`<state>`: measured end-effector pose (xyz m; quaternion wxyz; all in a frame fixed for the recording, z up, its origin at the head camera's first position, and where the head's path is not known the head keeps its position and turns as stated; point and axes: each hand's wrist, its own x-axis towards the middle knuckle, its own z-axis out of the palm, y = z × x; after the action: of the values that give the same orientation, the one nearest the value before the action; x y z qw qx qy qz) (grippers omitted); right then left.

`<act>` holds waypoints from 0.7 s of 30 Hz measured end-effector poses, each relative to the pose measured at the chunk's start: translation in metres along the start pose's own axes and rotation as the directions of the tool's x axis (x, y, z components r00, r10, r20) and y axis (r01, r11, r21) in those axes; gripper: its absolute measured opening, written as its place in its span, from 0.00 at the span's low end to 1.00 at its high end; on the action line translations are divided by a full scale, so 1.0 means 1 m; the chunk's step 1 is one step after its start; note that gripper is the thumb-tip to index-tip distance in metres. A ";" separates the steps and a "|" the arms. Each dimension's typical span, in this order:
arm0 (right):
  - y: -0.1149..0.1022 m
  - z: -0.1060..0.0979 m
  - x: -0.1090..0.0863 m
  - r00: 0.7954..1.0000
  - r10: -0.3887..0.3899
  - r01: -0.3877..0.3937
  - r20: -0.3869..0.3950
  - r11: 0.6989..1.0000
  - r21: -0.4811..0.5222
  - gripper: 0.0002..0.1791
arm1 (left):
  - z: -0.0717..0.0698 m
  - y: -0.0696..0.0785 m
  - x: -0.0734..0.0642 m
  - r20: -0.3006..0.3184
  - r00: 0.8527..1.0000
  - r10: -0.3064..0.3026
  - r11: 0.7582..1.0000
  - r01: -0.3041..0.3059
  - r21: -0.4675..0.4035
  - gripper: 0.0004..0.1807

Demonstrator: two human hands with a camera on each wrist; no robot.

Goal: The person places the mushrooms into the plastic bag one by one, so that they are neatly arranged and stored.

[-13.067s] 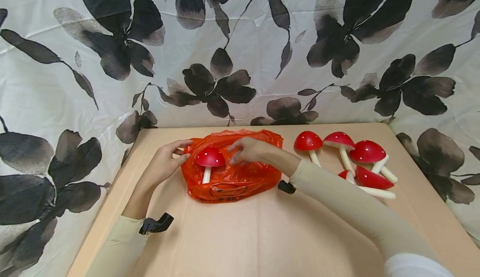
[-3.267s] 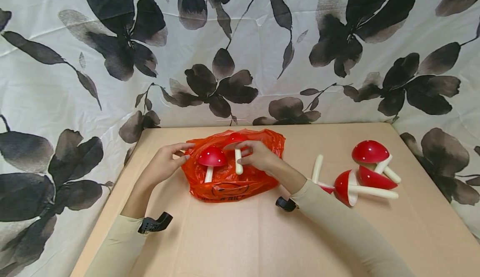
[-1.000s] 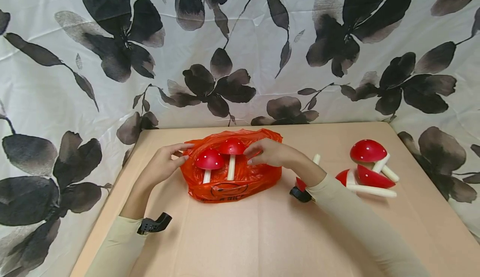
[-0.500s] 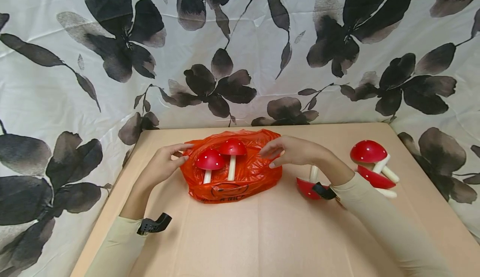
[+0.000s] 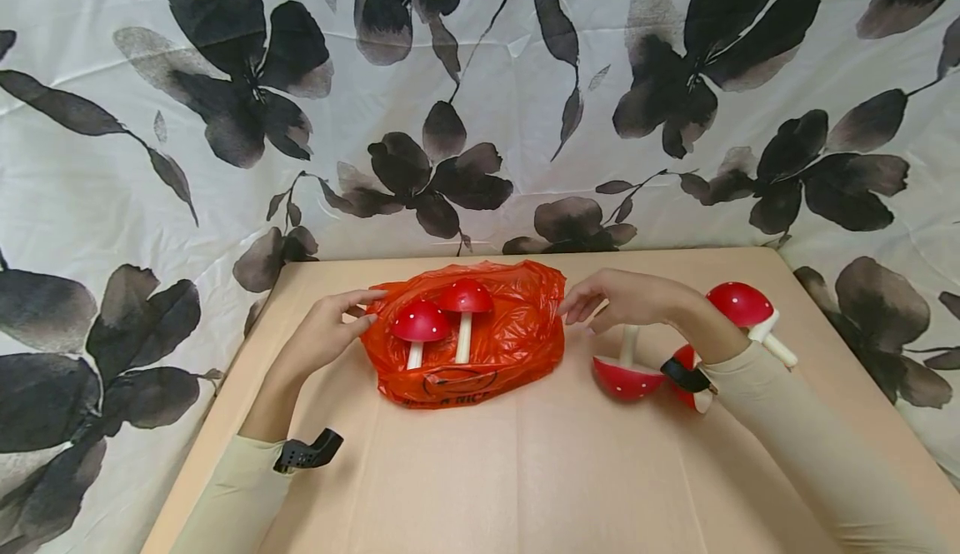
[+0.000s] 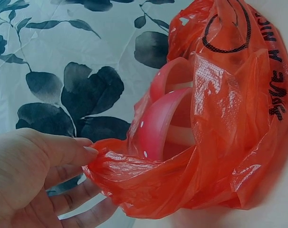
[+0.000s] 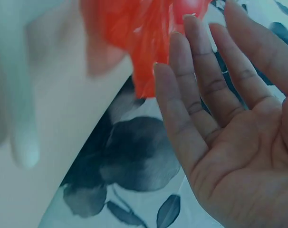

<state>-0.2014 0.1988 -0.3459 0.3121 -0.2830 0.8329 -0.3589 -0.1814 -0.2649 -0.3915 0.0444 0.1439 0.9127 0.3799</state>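
From my end I count one crinkly red-orange plastic bag with black print (image 5: 521, 333), sitting on one pale wood-look table (image 5: 450, 487). Left hand (image 5: 324, 333): narrow, pinching the bag's left edge, thumb one side, fingers the other. Right hand (image 5: 626, 297): wide, fingers nearly straight, holding nothing, just beside the bag's right edge; I can't tell if the tips touch.

Two red-capped, white-dotted toy mushrooms with cream stems are in the bag, side by side, stems toward the near side: left one (image 5: 420, 322), right one (image 5: 466, 296).

Outside, right of the bag, I get three more caps: the nearest cap (image 5: 626, 383), stem pointing away; the middle cap (image 5: 686, 399), mostly covered; the far-right cap (image 5: 738, 302). The right forearm blocks part of that group, so no firm total.

Two black wrist cameras (image 5: 309, 451), two beige sleeves (image 5: 817, 446). One white cloth with dark flowers (image 5: 525, 87) behind.
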 end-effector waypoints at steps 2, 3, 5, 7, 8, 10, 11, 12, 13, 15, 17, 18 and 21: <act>0.006 -0.004 -0.002 1.000 0.022 -0.022 0.014 1.000 -0.011 0.23 | 0.000 0.000 -0.001 0.000 1.000 -0.002 1.000 0.002 0.000 0.22; 0.009 -0.005 -0.003 0.999 0.030 -0.030 0.020 0.999 -0.020 0.22 | 0.001 0.000 -0.001 0.001 1.000 -0.005 1.000 0.005 -0.001 0.22; 0.016 -0.009 -0.005 0.999 0.043 -0.042 0.027 0.998 -0.041 0.22 | 0.001 0.000 -0.001 -0.001 1.000 -0.011 1.000 0.011 -0.001 0.22; 0.023 -0.012 -0.007 0.998 0.056 -0.054 0.031 0.997 -0.056 0.22 | 0.002 0.000 -0.002 -0.002 1.000 -0.017 1.000 0.017 -0.003 0.22; 0.027 -0.014 -0.008 0.998 0.056 -0.054 0.035 0.997 -0.058 0.21 | 0.002 0.000 -0.002 -0.002 1.000 -0.019 1.000 0.019 -0.003 0.22; 0.034 -0.016 -0.010 0.997 0.063 -0.060 0.044 0.996 -0.061 0.21 | 0.002 0.000 -0.002 -0.002 1.000 -0.019 1.000 0.019 -0.003 0.22; 0.037 -0.016 -0.010 0.996 0.072 -0.068 0.050 0.996 -0.064 0.20 | 0.002 0.000 -0.002 -0.002 1.000 -0.020 1.000 0.020 -0.003 0.22; 0.040 -0.017 -0.011 0.995 0.079 -0.075 0.057 0.995 -0.069 0.20 | 0.002 0.000 -0.002 0.000 1.000 -0.019 1.000 0.019 -0.003 0.23; 0.042 -0.017 -0.011 0.994 0.091 -0.087 0.063 0.993 -0.075 0.20 | 0.002 0.000 -0.002 0.002 1.000 -0.016 1.000 0.016 -0.003 0.23; 0.047 -0.017 -0.012 0.991 0.114 -0.107 0.074 0.990 -0.092 0.21 | 0.001 0.001 -0.001 0.006 1.000 -0.012 1.000 0.012 -0.002 0.23; 0.049 -0.018 -0.013 0.988 0.126 -0.117 0.091 0.988 -0.105 0.23 | 0.001 0.001 -0.001 0.009 1.000 -0.013 1.000 0.013 -0.001 0.22; 0.050 -0.019 -0.013 0.987 0.128 -0.117 0.101 0.987 -0.111 0.23 | 0.001 0.001 0.000 0.011 1.000 -0.012 1.000 0.013 -0.002 0.22; 0.050 -0.023 -0.014 0.982 0.132 -0.116 0.135 0.986 -0.123 0.24 | 0.002 0.001 0.001 0.014 1.000 -0.018 1.000 0.018 -0.001 0.22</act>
<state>-0.2213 0.2468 -0.3673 0.3760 -0.2729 0.8436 -0.2691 -0.1818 -0.2625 -0.3919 0.0544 0.1381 0.9134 0.3791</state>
